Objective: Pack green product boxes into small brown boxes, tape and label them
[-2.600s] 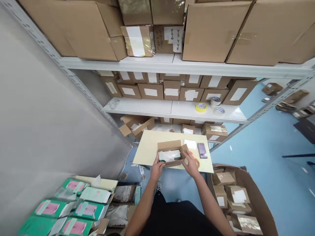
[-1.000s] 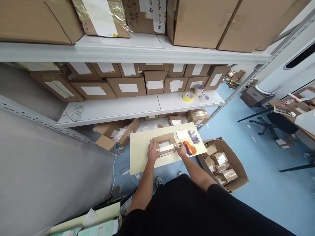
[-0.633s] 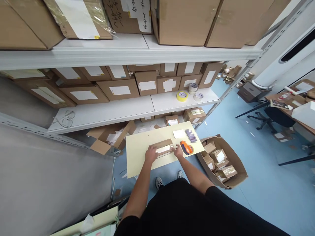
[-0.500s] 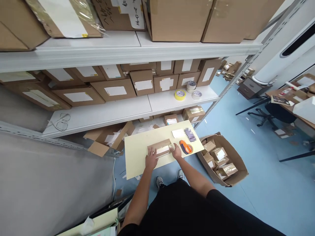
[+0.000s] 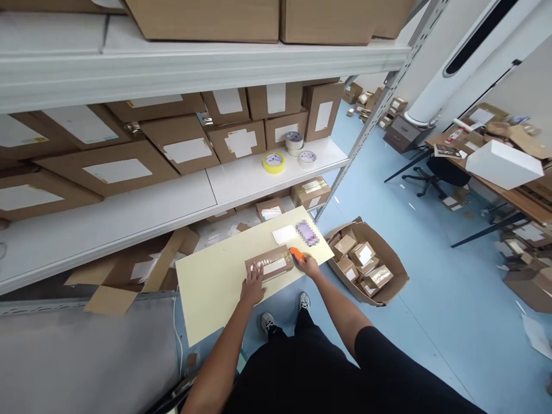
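Near the front edge of the desk (image 5: 207, 287), the cardboard box (image 5: 268, 260) is touched by the left hand (image 5: 253, 286), fingers spread; the orange tape dispenser (image 5: 296, 253) is partly covered by the right hand (image 5: 309, 266), whose grip cannot be told.

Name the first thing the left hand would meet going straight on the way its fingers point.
The cardboard box: the left hand has fingers on its left part, so it would likely push or slide over it at once; depth is hard to judge.
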The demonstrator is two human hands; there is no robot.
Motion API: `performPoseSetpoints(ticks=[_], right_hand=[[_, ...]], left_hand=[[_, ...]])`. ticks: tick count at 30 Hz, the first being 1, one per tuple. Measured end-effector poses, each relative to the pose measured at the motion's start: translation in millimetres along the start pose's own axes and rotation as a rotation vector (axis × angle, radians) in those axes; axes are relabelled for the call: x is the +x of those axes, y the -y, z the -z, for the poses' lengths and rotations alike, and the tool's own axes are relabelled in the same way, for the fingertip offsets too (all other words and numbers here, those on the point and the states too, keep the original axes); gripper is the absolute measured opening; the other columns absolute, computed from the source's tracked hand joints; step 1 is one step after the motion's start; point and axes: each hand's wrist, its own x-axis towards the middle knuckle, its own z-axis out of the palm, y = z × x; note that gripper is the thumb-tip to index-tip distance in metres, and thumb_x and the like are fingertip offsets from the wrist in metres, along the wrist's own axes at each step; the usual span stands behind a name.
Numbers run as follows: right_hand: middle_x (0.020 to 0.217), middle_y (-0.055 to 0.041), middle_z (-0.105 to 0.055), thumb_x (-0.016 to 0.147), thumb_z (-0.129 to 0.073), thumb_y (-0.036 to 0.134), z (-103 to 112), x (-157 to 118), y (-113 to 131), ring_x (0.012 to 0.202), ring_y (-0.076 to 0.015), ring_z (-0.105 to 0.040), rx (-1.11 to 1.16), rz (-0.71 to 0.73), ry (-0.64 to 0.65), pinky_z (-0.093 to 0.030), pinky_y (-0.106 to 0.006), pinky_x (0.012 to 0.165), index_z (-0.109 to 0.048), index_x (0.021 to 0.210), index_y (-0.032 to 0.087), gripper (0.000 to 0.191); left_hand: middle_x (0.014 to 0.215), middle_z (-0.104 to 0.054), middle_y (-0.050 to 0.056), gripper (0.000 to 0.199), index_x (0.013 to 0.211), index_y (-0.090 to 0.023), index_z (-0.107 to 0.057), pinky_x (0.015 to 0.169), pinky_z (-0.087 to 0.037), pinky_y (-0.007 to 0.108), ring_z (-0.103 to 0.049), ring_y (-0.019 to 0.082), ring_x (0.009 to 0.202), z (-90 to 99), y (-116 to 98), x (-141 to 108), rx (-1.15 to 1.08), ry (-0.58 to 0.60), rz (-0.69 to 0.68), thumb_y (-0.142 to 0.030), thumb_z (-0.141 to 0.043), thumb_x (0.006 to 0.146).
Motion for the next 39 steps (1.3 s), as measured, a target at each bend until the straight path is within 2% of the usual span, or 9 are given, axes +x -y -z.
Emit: performPoseSetpoints(ticks=[7,14,18,25,28,31,34,36,39], right_hand=[[0.116,-0.0193,-0.072,0.094,-0.06,0.034,-34.0,8.5,-0.5,0.118,-0.0336,-0.066,-0.046,-0.101,0.108,-0.047,-0.04,0.099,-0.06,0.128,0.011,0.041],[0.134,-0.0204,-0.062,0.096,-0.05,0.046,12.5,-3.0,-2.1,0.126,-0.0335,-0.059,0.269,0.091,-0.163,-0.05,-0.043,0.1,-0.055,0.128,0.015,0.045],[0.115,-0.0104,-0.069,0.095,-0.056,0.056,26.7,-28.5,26.1,0.102,-0.0273,-0.066,0.455,0.266,-0.058,-0.054,-0.039,0.089,-0.056,0.125,0.022,0.045],[0.099,-0.0048,-0.072,0.081,-0.073,0.06,6.2,-44.3,75.7,0.093,-0.026,-0.065,0.548,0.305,0.161,-0.052,-0.038,0.087,-0.064,0.108,0.022,0.047],[0.101,-0.005,-0.072,0.08,-0.074,0.06,9.1,-43.9,76.3,0.095,-0.0258,-0.064,0.555,0.326,0.211,-0.052,-0.038,0.088,-0.064,0.112,0.022,0.05],[0.099,-0.0043,-0.071,0.078,-0.076,0.06,14.7,-45.5,76.2,0.092,-0.025,-0.064,0.567,0.337,0.286,-0.052,-0.037,0.084,-0.064,0.113,0.021,0.054],[0.096,-0.0041,-0.07,0.072,-0.081,0.061,18.5,-48.9,78.2,0.091,-0.0251,-0.062,0.576,0.36,0.338,-0.051,-0.036,0.081,-0.067,0.108,0.021,0.055],[0.093,-0.0032,-0.07,0.068,-0.085,0.06,21.4,-51.4,79.5,0.09,-0.0248,-0.062,0.566,0.369,0.364,-0.051,-0.036,0.08,-0.068,0.102,0.021,0.055],[0.086,-0.0009,-0.068,0.064,-0.088,0.058,29.2,-54.4,79.8,0.084,-0.0222,-0.061,0.579,0.355,0.407,-0.05,-0.034,0.079,-0.068,0.095,0.02,0.054]], left_hand=[[0.171,0.023,0.014,0.108,0.169,-0.019,0.001,0.119,-0.036,0.055,0.024,0.038,0.158,1.9,-3.6,3.9,0.008,0.106,0.037,-0.03,-0.065,0.085],[0.173,0.022,0.012,0.106,0.17,-0.022,-0.001,0.121,-0.031,0.059,0.021,0.037,0.16,6.1,-13.9,1.2,-0.053,0.104,0.061,-0.025,-0.064,0.085],[0.174,0.016,0.013,0.103,0.17,-0.023,-0.003,0.123,-0.025,0.062,0.02,0.037,0.16,1.0,-15.5,-0.6,-0.09,0.058,0.061,-0.022,-0.064,0.086],[0.174,0.014,0.01,0.105,0.17,-0.025,-0.009,0.123,-0.022,0.067,0.016,0.035,0.161,8.2,-19.8,-4.9,-0.206,0.05,0.065,-0.009,-0.06,0.079],[0.176,-0.006,0.011,0.094,0.167,-0.022,-0.026,0.126,-0.02,0.066,0.0,0.035,0.163,17.7,-23.4,-6.7,-0.326,-0.016,0.102,-0.004,-0.056,0.079],[0.164,-0.044,0.015,0.072,0.16,-0.018,-0.043,0.126,-0.03,0.053,-0.032,0.031,0.157,28.8,-25.7,-7.1,-0.55,-0.277,0.135,-0.008,-0.05,0.09],[0.148,-0.062,0.013,0.055,0.151,-0.02,-0.056,0.122,-0.04,0.044,-0.052,0.026,0.143,43.9,-23.3,-4.5,-0.785,-0.504,0.124,-0.015,-0.044,0.098],[0.142,-0.067,0.01,0.048,0.144,-0.023,-0.064,0.12,-0.043,0.042,-0.058,0.024,0.136,56.0,-20.3,-1.1,-0.892,-0.53,0.042,-0.02,-0.043,0.1],[0.134,-0.073,0.007,0.041,0.132,-0.023,-0.072,0.117,-0.046,0.04,-0.064,0.023,0.129,72.6,-19.7,4.5,-0.979,-0.413,-0.123,-0.027,-0.048,0.099]])
